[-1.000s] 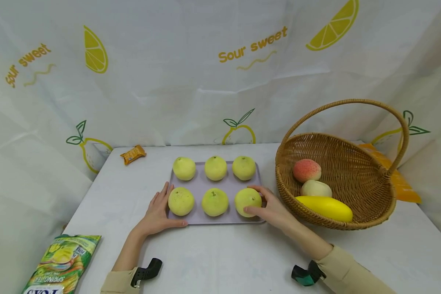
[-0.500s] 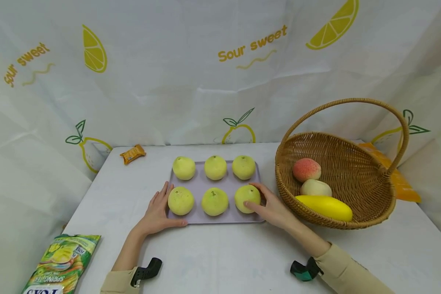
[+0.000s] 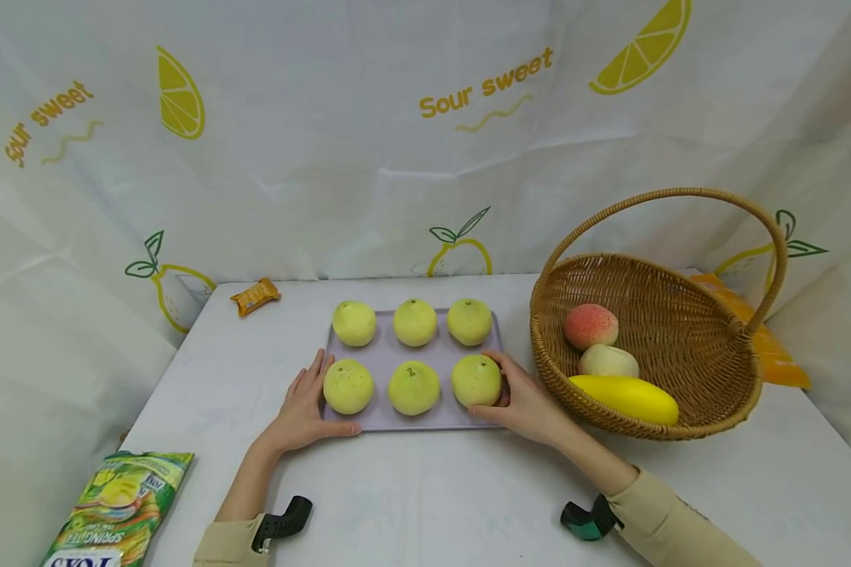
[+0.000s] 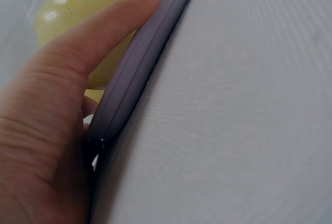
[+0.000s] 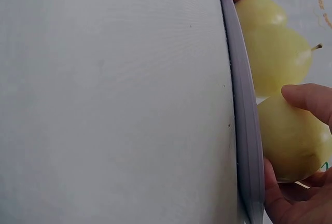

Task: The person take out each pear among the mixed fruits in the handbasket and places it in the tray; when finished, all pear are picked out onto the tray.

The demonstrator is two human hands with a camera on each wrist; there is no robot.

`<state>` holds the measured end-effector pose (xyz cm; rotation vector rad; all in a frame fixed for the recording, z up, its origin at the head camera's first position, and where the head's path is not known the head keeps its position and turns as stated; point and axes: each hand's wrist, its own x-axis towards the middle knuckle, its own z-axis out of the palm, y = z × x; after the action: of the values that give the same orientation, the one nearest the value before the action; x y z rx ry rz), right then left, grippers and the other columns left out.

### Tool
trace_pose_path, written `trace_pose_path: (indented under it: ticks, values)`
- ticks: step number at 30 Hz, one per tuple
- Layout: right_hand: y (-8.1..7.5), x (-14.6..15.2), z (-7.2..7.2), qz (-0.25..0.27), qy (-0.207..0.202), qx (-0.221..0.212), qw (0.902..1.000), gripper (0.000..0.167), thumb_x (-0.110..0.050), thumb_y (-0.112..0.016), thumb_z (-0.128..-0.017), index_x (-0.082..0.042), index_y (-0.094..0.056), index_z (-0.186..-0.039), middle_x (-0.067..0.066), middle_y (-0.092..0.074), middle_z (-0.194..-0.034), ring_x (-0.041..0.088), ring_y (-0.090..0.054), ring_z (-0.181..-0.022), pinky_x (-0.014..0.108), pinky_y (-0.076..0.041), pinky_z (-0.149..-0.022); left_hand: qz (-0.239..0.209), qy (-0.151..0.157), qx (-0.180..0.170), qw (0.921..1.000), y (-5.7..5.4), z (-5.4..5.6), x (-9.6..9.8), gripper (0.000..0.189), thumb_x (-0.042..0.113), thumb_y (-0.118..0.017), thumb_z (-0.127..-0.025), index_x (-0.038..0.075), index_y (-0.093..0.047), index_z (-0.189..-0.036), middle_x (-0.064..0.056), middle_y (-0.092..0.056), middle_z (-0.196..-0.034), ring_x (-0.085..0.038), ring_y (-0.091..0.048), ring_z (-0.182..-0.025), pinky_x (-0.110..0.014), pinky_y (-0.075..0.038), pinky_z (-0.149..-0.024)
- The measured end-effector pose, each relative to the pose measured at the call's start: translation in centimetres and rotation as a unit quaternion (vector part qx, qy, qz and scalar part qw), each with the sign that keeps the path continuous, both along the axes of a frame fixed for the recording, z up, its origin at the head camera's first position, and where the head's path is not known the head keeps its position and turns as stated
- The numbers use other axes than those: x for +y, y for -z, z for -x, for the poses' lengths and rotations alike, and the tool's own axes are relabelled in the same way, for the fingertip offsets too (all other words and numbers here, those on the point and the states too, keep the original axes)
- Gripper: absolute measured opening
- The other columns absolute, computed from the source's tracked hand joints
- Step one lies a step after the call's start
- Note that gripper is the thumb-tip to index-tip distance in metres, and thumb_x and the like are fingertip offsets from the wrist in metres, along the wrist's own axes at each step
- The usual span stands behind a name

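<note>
A lilac tray (image 3: pixel 384 353) carries two rows of yellow-green pomelos, such as the near middle pomelo (image 3: pixel 414 388). My left hand (image 3: pixel 299 421) lies at the tray's near left corner. Its straight thumb (image 4: pixel 111 29) runs along the front rim, the fingers stretch up the left side. With thumb and fingers curved round it, my right hand (image 3: pixel 535 405) holds the near right pomelo (image 3: pixel 477 380), which sits at the tray's right end. Part of that fruit's right side is covered by the fingers. In the right wrist view the held pomelo (image 5: pixel 290 138) is close behind the tray rim (image 5: pixel 248 115).
A wicker basket (image 3: pixel 688 354) at the right holds a peach (image 3: pixel 591 326), a pale fruit (image 3: pixel 608 361) and a yellow banana-like fruit (image 3: pixel 626 398). An orange packet (image 3: pixel 780 358) lies behind it. A small orange wrapper (image 3: pixel 255 297) and a green snack bag (image 3: pixel 117 504) are at left.
The near right pomelo has shifted slightly away from the front rim and turned, its stem end moving leftward. My right thumb has slid down to its lower edge. The left hand stays put.
</note>
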<state>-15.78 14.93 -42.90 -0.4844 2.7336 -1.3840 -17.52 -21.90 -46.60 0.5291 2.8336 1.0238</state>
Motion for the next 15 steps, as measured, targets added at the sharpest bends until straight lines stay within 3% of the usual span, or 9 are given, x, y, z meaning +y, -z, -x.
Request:
trace_pose_path:
  ticks: [6,15]
  values:
    - [0.17,0.14,-0.27,-0.005,-0.001,0.009,0.9999,0.083,-0.024,-0.085,-0.076,0.000,-0.040,-0.141,0.016,-0.053,-0.129,0.022,-0.052,-0.096,0.028,-0.046,-0.074,-0.002,0.000,0.002,1.0000,0.05,-0.04,0.03,0.128,0.054,-0.084,-0.066,-0.001,-0.010,-0.155,-0.021,0.000,-0.161,-0.040,-0.001,-0.147,-0.056,0.001,-0.116]
    - [0.20,0.17,-0.55,-0.007,0.001,0.012,0.9999,0.084,-0.025,-0.086,-0.076,0.000,-0.040,-0.141,0.017,-0.053,-0.132,0.025,-0.052,-0.108,0.042,-0.044,-0.087,0.001,0.000,0.004,1.0000,0.08,-0.02,0.02,0.128,0.053,-0.084,-0.066,-0.001,-0.011,-0.155,-0.021,0.000,-0.161,-0.040,-0.001,-0.147,-0.056,0.001,-0.115]
